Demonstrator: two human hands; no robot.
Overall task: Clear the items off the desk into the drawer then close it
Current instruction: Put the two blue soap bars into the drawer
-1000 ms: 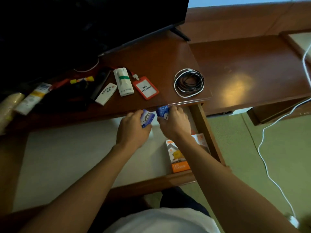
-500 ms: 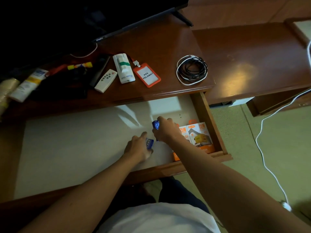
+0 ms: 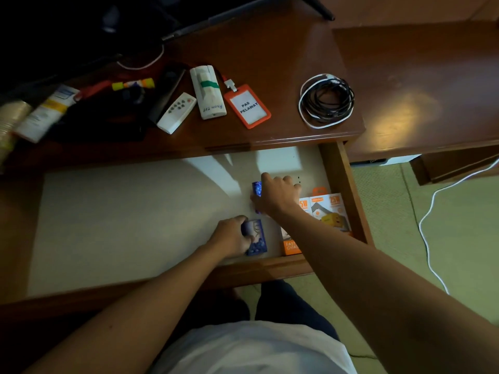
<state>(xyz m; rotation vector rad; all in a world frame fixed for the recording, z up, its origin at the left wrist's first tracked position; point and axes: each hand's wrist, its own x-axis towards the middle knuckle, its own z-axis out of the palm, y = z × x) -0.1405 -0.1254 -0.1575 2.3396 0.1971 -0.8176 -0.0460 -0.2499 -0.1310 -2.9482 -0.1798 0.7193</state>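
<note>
Your left hand (image 3: 229, 236) grips a blue packet (image 3: 256, 237) against the open drawer (image 3: 343, 184) floor near its front edge, while your right hand (image 3: 274, 195) pinches a second blue packet (image 3: 256, 188) just behind it. On the bench (image 3: 270, 49), the coiled cable (image 3: 326, 100) lies near the right corner, with the orange badge holder (image 3: 247, 106) and white remote (image 3: 176, 112) left of it.

Glossy wooden desk (image 3: 270, 49); matt pale-lined drawer (image 3: 135, 211).

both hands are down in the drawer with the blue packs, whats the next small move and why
Probably let go of both packs and pull the hands out. The left hand holds a blue pack lying on the drawer floor, and the right hand grips the other blue pack near the charger boxes. The coiled cable waits on the desk.
</note>
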